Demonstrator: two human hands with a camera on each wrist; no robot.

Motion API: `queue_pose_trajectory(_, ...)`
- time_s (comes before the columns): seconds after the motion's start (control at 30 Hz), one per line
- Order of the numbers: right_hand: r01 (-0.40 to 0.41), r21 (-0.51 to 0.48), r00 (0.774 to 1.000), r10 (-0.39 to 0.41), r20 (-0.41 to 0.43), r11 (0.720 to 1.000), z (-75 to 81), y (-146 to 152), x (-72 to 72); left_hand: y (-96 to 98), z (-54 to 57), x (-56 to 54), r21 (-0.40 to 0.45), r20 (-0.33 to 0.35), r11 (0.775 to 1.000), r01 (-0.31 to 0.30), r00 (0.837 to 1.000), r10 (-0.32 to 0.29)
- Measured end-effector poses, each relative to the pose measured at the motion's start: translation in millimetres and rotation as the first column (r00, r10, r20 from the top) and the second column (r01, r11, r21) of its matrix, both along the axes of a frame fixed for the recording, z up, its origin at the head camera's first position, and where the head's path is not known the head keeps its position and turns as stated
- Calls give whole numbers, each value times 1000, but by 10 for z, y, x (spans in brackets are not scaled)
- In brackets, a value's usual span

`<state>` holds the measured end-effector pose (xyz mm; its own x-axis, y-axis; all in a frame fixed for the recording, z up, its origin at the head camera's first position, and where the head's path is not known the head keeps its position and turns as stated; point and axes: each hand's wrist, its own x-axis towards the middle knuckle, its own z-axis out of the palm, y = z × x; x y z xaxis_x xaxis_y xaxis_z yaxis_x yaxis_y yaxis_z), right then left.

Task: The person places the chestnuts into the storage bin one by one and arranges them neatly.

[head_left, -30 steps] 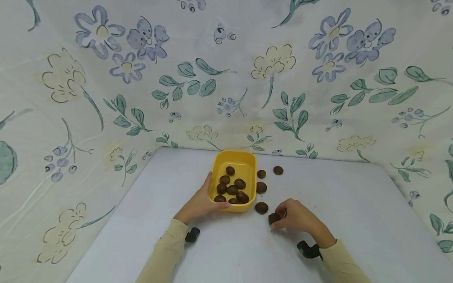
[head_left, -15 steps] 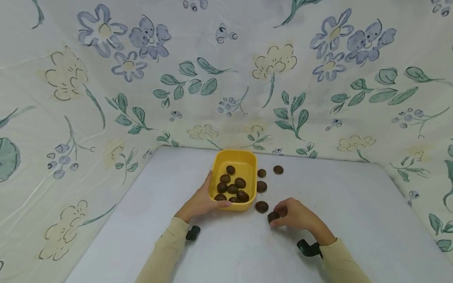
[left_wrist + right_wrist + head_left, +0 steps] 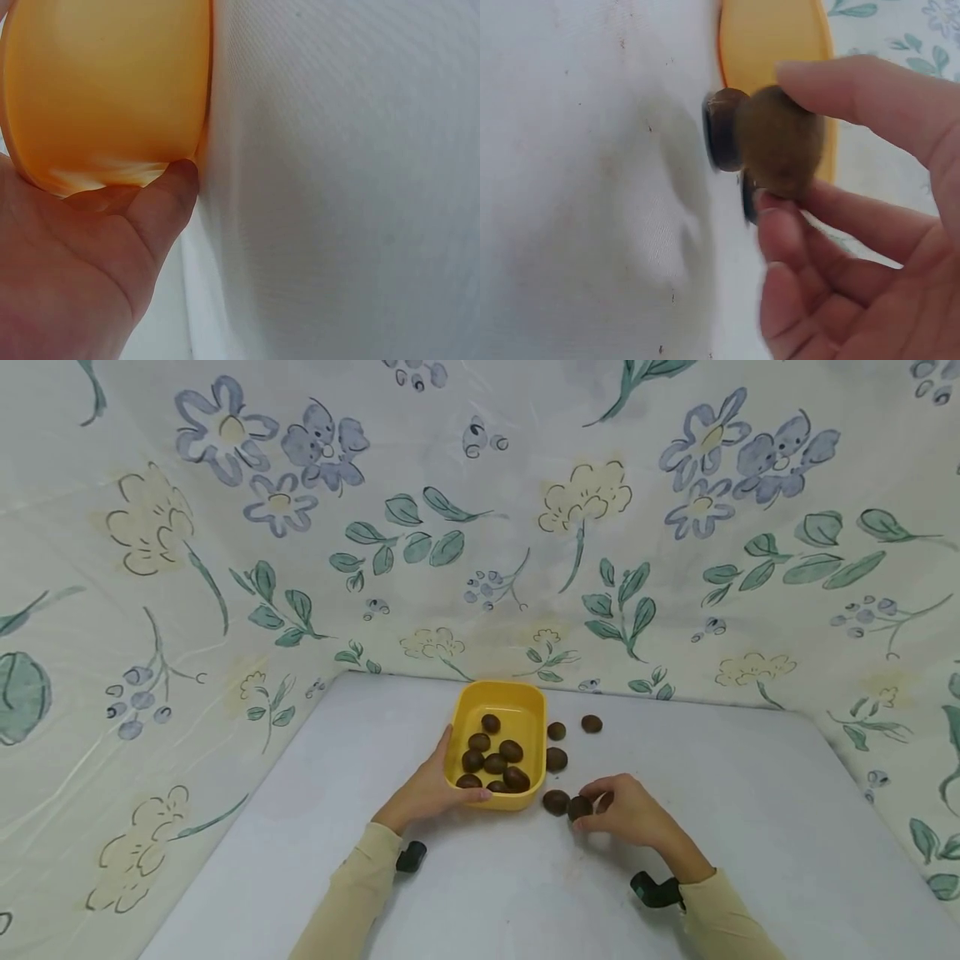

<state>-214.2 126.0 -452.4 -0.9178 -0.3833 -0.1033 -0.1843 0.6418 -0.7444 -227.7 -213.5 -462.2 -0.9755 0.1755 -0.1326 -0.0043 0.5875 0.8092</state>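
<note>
A yellow rounded box (image 3: 534,710) stands on the white table with several smooth brown egg-shaped things (image 3: 511,751) inside. My left hand (image 3: 427,791) grips its near left corner, the thumb lying along the near rim and the fingers along the left side. In the left wrist view, the box wall (image 3: 112,82) fills the top left. My right hand (image 3: 628,812) pinches a brown egg-shaped thing (image 3: 780,139) between thumb and fingers, right of the box. Right beside it another brown egg-shaped thing (image 3: 556,802) lies on the table, overlapped by the held one in the right wrist view.
Behind that one, a brown piece (image 3: 556,759) lies close to the box's right wall, with a smaller one (image 3: 557,731) farther back. Another brown piece (image 3: 592,723) lies to its right. A flower-printed sheet (image 3: 480,552) rises behind the white table (image 3: 750,793).
My right hand has shifted slightly up and left, carrying the brown egg-shaped thing closer to the one on the table near the box. My left hand keeps its hold on the box.
</note>
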Motion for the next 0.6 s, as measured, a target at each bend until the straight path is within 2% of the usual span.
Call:
queue_pose_trajectory(0.17, 16, -70, 996, -23, -90, 997, 0, 25, -12, 2, -5, 4, 9, -12, 1000, 8, 1000, -8)
queue_pose_trajectory(0.27, 45, -105, 993, -56, -108, 993, 8, 12, -15, -3, -8, 9, 11, -8, 1000, 5, 1000, -5)
queue_pose_trajectory(0.47, 76, -203, 988, -101, -118, 976, 41, -27, -18, -3, -10, 10, -16, 9, 1000, -8, 1000, 8)
queue_pose_trajectory(0.6, 111, -228, 986, -137, -98, 967, 72, -79, -36, -9, -8, 6, -22, 8, 1000, -6, 1000, 6)
